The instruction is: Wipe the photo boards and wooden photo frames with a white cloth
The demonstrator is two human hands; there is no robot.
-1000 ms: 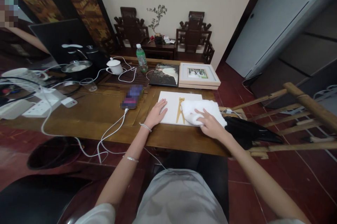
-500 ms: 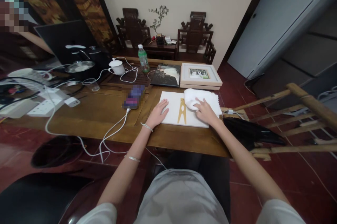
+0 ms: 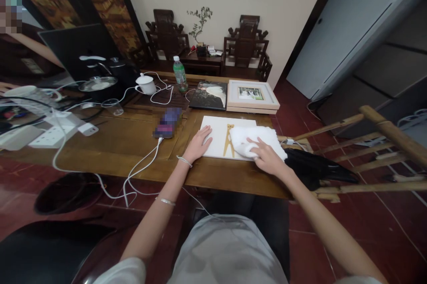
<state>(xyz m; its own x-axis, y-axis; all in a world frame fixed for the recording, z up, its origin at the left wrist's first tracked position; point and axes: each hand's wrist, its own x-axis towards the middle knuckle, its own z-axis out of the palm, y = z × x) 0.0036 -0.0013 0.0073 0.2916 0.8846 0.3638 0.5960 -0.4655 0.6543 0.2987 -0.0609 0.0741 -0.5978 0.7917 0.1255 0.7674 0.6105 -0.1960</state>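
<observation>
The right hand (image 3: 267,160), its grip loosely spread, presses a white cloth (image 3: 255,139) onto the near right part of a white panel (image 3: 216,135) lying flat on the wooden worktop (image 3: 126,141). The left hand (image 3: 199,143), grip open and flat, rests on the panel's left edge. A framed picture (image 3: 252,95) lies just behind.

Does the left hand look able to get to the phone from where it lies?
Probably yes: the left hand lies flat on the canvas; the phone sits just beyond it, with bare table between.
</observation>
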